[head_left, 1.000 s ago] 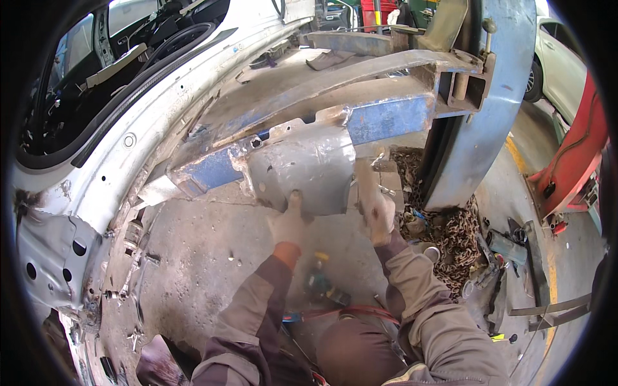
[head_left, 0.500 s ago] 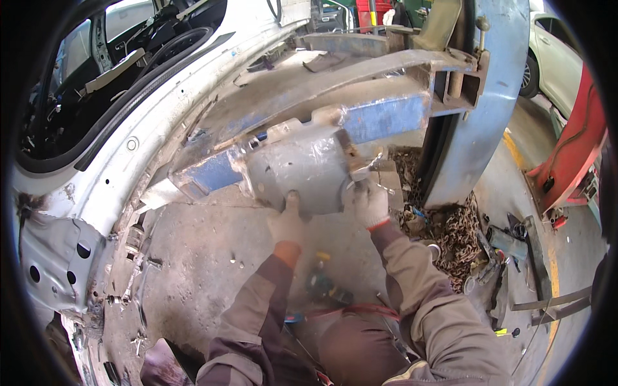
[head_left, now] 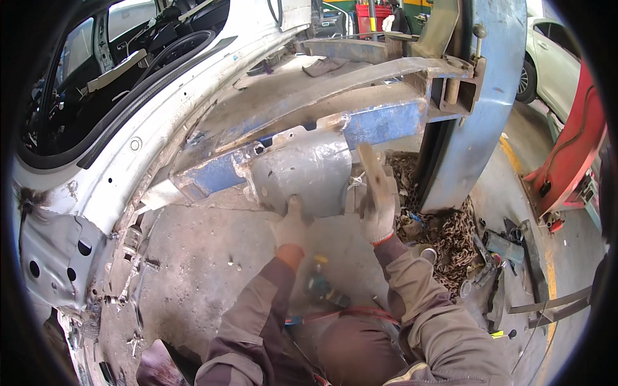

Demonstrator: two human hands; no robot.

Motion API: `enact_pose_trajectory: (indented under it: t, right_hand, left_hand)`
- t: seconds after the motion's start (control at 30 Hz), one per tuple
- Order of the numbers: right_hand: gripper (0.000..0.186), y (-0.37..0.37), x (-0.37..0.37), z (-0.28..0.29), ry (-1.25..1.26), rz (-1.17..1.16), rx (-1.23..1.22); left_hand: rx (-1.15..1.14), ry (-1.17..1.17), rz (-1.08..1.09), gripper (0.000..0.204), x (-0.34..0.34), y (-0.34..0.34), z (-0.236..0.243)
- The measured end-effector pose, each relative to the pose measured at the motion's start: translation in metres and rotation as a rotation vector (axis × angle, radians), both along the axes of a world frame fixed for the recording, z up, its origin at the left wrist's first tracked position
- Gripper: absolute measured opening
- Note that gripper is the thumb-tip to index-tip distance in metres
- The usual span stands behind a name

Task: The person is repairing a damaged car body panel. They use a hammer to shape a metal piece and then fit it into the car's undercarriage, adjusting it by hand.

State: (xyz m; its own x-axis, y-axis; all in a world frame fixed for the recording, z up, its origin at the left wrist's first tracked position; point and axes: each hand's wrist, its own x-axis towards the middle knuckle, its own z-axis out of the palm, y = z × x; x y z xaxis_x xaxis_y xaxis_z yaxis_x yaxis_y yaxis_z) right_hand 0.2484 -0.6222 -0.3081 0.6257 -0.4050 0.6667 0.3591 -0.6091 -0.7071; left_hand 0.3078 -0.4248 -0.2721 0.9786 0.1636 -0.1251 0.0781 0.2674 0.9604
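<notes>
A curved grey sheet-metal panel (head_left: 302, 168) with a jagged, rusty upper edge leans against a blue steel lift arm (head_left: 386, 122). My left hand (head_left: 291, 225), in a pale glove, grips the panel's lower edge with the thumb on top; its other fingers are hidden underneath. Beside the panel's right edge my right hand (head_left: 377, 193) is raised, its glove brown with dirt along the palm side. Its fingers look stretched out and somewhat blurred, with no held thing showing. Small shiny metal (head_left: 356, 182) shows between that hand and the panel.
A stripped white car body (head_left: 161, 109) runs along the left. The blue lift post (head_left: 479, 122) stands at the right, with a heap of rusty chain (head_left: 444, 248) at its foot. A green power tool (head_left: 325, 286) lies on the floor between my arms.
My right hand has come off the panel's right edge, rising and turning upright with its fingers extended. My left hand keeps its grip, and the panel has shifted only slightly.
</notes>
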Motion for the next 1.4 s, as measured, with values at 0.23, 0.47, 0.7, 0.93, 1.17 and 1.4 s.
enact_pose_trajectory:
  t: [0.23,0.47,0.7,0.93,1.17,1.4]
  right_hand:
    - [0.037,-0.008,0.031,-0.013,0.139,0.061,0.285]
    - [0.015,-0.009,0.017,-0.005,-0.116,0.033,-0.186]
    - [0.059,0.012,0.013,0.011,0.077,0.094,0.297]
    - [0.021,-0.004,0.021,0.004,0.098,0.063,-0.036]
    - [0.018,-0.017,-0.006,-0.002,-0.072,0.127,-0.152]
    - [0.025,-0.016,-0.006,-0.019,0.116,0.092,0.193]
  left_hand:
    - [-0.241,-0.047,0.054,0.041,0.019,-0.004,-0.003]
    - [-0.216,-0.119,0.082,0.045,0.043,-0.015,-0.02]
    - [-0.132,-0.053,0.05,0.04,0.012,-0.021,0.004]
    - [-0.209,-0.079,0.086,0.031,0.024,-0.015,-0.01]
    - [-0.162,-0.06,0.026,0.028,0.018,-0.011,-0.003]
    - [-0.248,-0.101,0.076,0.027,0.011,-0.009,0.033]
